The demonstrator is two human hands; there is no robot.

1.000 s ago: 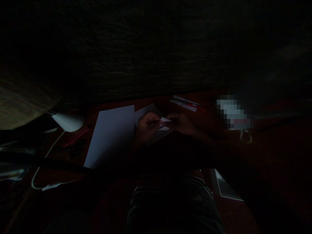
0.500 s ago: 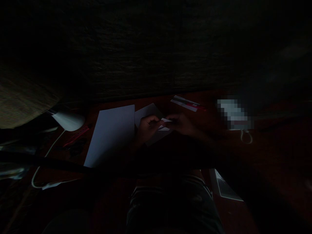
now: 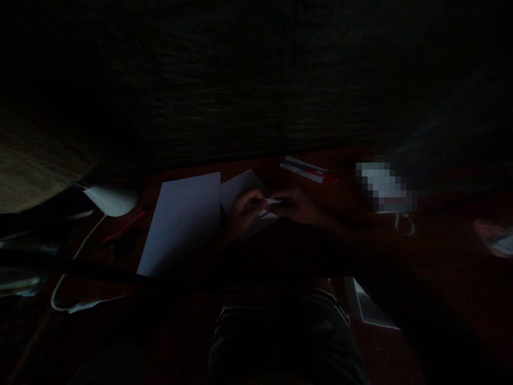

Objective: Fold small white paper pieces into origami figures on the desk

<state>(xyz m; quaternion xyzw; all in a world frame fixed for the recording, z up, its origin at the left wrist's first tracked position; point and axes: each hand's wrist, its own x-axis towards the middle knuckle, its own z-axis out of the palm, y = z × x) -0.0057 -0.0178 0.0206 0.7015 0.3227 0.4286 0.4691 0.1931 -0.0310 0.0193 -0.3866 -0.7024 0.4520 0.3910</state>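
The scene is very dark. My left hand (image 3: 245,212) and my right hand (image 3: 297,206) meet over a dark red table (image 3: 441,251). Both pinch a small folded piece of white paper (image 3: 271,202) between their fingertips. The piece is held just above a white sheet (image 3: 239,188) that lies under my hands. A larger white sheet (image 3: 182,222) lies flat to the left of my left hand.
A white lamp head (image 3: 111,200) with its cable (image 3: 68,267) sits at the far left, beside a red pen-like thing (image 3: 122,229). A white and red strip (image 3: 308,170) lies beyond my hands. A blurred white object (image 3: 385,187) is at right. Another paper (image 3: 371,307) lies near my knee.
My hands have drawn slightly closer together and the small paper has been folded flatter between them. A pale object has come into view at the far right edge.
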